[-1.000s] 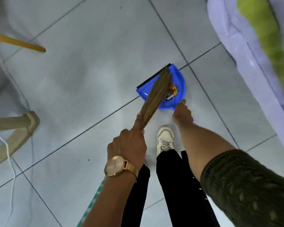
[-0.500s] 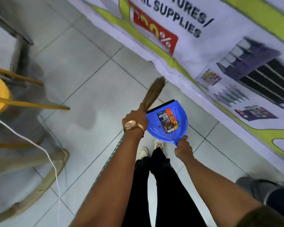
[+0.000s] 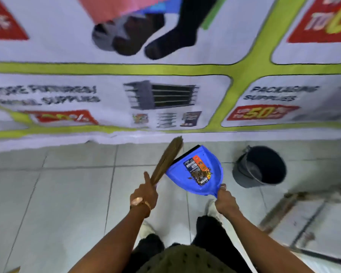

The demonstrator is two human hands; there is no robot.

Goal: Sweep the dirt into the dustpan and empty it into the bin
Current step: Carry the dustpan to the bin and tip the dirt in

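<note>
Both hands busy, held out over pale floor tiles (image 3: 71, 194). Left hand (image 3: 145, 192) clenched around the neck of a straw broom (image 3: 166, 160), bristles angled up and away, tip near the foot of a printed banner (image 3: 165, 95); gold watch (image 3: 137, 200) on that wrist. Right hand (image 3: 224, 200) gripping the handle end of a blue dustpan (image 3: 193, 170), lifted clear of the floor, black lip farthest from the body and just beside the broom. Brown dirt (image 3: 200, 175) scattered over an orange-and-black label inside the pan. Dark bin (image 3: 260, 166) standing on the tiles to the right of the pan, near but apart, mouth tipped toward the camera. Possibly a wooden stick (image 3: 280, 209) lower right, too blurred to say. White shoes (image 3: 213, 209) and dark trousers below.
</note>
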